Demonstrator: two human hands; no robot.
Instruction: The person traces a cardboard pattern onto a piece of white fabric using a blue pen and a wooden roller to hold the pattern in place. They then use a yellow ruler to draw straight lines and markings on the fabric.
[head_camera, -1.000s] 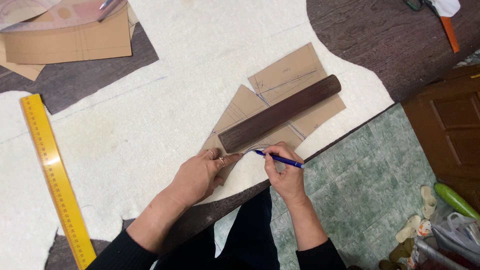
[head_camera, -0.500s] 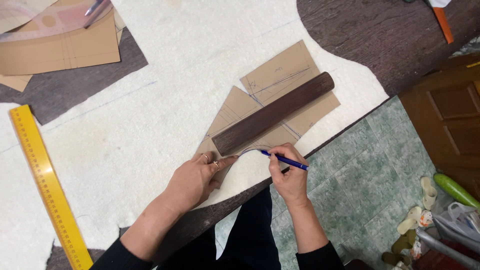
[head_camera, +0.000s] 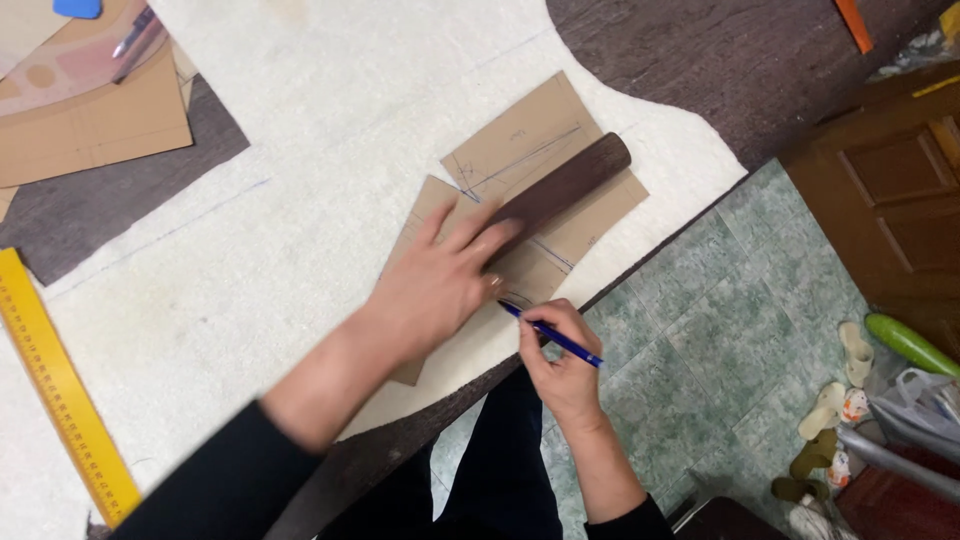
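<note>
Brown cardboard pattern pieces (head_camera: 530, 150) lie on a sheet of white fleecy fabric (head_camera: 300, 200). A dark brown wooden bar (head_camera: 570, 182) rests across them as a weight. My left hand (head_camera: 440, 285) lies flat with fingers spread on the cardboard, its fingertips touching the near end of the bar. My right hand (head_camera: 560, 360) grips a blue pen (head_camera: 552, 334) whose tip meets the near edge of the cardboard, just right of my left hand.
A yellow ruler (head_camera: 60, 390) lies at the left on the fabric. More cardboard pieces (head_camera: 90, 110) and a pen sit at the top left. The dark table edge (head_camera: 700, 60) gives way to green floor tiles (head_camera: 740, 330), a wooden cabinet (head_camera: 890, 190) and shoes at the right.
My left hand has moved up from the pattern's near corner and now presses flat over the cardboard by the bar. The right hand with the pen has shifted slightly along the near edge.
</note>
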